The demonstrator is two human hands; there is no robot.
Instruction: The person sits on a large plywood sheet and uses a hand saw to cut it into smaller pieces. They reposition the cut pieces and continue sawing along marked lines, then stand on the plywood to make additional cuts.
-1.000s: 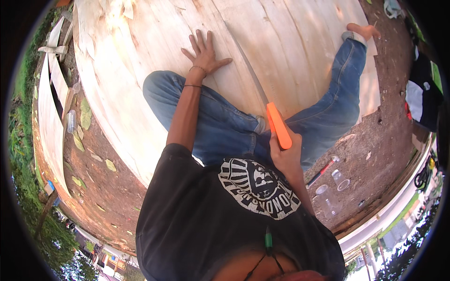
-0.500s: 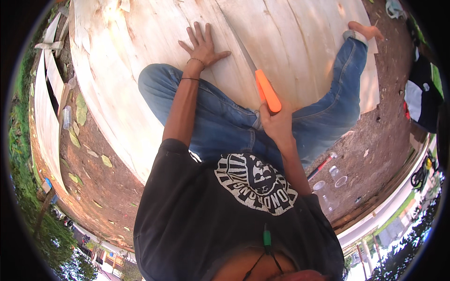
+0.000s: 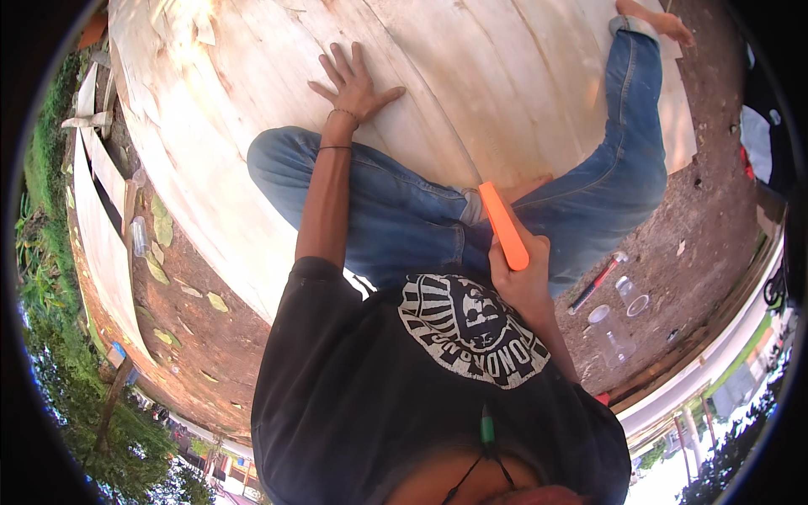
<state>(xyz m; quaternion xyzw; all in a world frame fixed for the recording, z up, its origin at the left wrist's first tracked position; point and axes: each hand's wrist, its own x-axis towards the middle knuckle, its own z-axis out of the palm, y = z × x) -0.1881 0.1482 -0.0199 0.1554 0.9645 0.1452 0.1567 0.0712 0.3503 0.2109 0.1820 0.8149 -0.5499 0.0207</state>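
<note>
My left hand [image 3: 355, 91] lies flat on a broad pale wooden sheet [image 3: 252, 168], fingers spread, with thin bands round the wrist. My right hand [image 3: 526, 273] is wrapped around the orange handle of what looks like a handsaw [image 3: 505, 229], close to my body. Its thin blade shows edge-on, if at all, along a dark line running away from me across the wood; I cannot tell where blade ends and line begins. The left hand rests a little left of that line.
My jeans-clad legs [image 3: 627, 126] spread over the sheet, a bare foot at far right. On the dirt at right lie a red-and-black hammer [image 3: 596, 284] and clear plastic cups [image 3: 631, 296]. Wood strips [image 3: 105, 236] and another clear cup [image 3: 140, 237] lie at left.
My right hand has drawn the orange handle back toward my body and slightly right. The left hand stays flat on the wood while the whole view has shifted a little.
</note>
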